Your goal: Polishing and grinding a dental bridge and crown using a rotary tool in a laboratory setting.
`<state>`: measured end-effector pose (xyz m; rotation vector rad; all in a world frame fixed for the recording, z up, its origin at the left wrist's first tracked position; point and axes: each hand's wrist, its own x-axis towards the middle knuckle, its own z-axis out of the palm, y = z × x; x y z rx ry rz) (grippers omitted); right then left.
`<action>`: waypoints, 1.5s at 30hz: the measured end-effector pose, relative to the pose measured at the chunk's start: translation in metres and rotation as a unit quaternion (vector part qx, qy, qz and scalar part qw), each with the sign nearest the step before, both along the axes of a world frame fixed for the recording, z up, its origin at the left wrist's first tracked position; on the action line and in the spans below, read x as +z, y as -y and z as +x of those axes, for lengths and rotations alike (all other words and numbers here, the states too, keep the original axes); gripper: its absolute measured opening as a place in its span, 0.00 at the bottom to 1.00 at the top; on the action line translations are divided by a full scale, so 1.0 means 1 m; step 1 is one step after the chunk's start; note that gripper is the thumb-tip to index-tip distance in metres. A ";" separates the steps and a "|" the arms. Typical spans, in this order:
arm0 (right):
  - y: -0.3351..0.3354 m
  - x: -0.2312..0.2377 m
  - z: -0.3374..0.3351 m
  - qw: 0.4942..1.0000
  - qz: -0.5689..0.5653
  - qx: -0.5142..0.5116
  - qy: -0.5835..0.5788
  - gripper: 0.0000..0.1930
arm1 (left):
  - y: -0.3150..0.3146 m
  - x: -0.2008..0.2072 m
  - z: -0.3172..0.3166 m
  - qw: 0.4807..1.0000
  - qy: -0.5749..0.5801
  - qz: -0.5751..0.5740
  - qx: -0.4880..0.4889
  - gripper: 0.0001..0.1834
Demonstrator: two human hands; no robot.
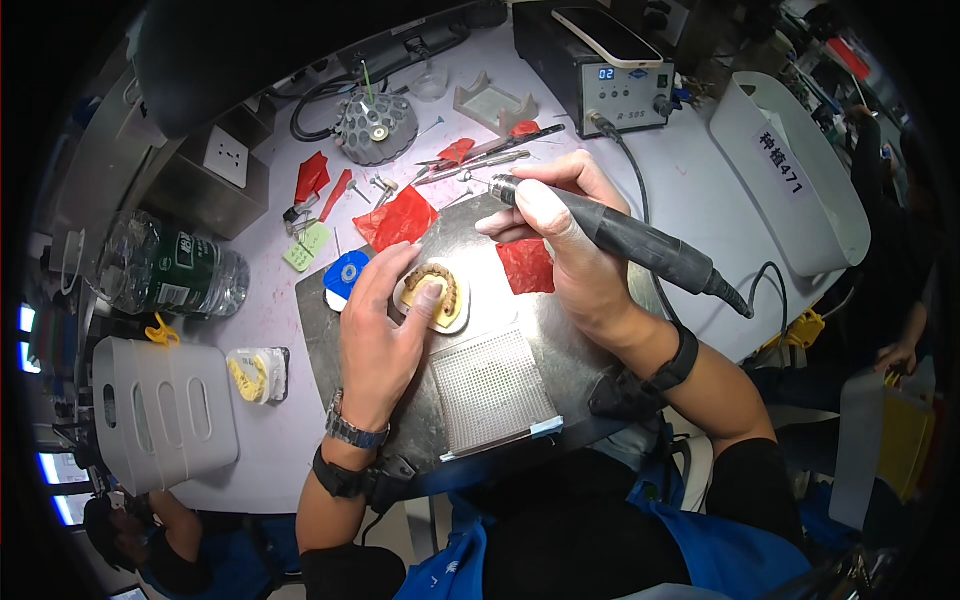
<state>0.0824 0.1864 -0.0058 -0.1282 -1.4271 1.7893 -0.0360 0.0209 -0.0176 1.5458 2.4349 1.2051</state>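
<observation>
My right hand [583, 262] is closed around a black rotary handpiece [655, 250], its tip pointing left above the bench. A cord runs from a dark control box. My left hand [378, 335] grips a pale dental model [455, 318], thumb lying on its tooth arch, which has a brownish rim. The tool tip is apart from the model. Under both hands lies a grey metal plate [330, 385]. A perforated metal sheet [495, 390] rests on it, nearest to me. Red sheets [526, 268] lie beside the model, between my hands and behind my left hand.
A bur holder [375, 125] and slim hand tools [490, 158] stand or lie farther back. The control box [610, 95] carries a phone. At left are a large bottle [170, 270], a white basket [165, 410] and another dental model [262, 375]. A white bin [790, 190] stands right.
</observation>
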 end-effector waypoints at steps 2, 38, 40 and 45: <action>-0.001 0.001 -0.002 1.000 0.014 -0.006 0.013 0.15 | 0.000 0.001 0.007 1.000 0.016 -0.009 -0.001 0.37; 0.022 0.009 0.006 0.940 0.329 0.012 -0.089 0.22 | 0.015 0.023 0.020 0.846 0.417 0.269 -0.194 0.40; 0.021 0.007 0.005 0.933 0.342 0.016 -0.109 0.22 | 0.017 0.023 0.020 0.858 0.398 0.261 -0.194 0.39; 0.024 0.002 0.004 0.941 0.323 0.034 -0.096 0.20 | 0.018 0.023 0.023 0.815 0.459 0.283 -0.210 0.32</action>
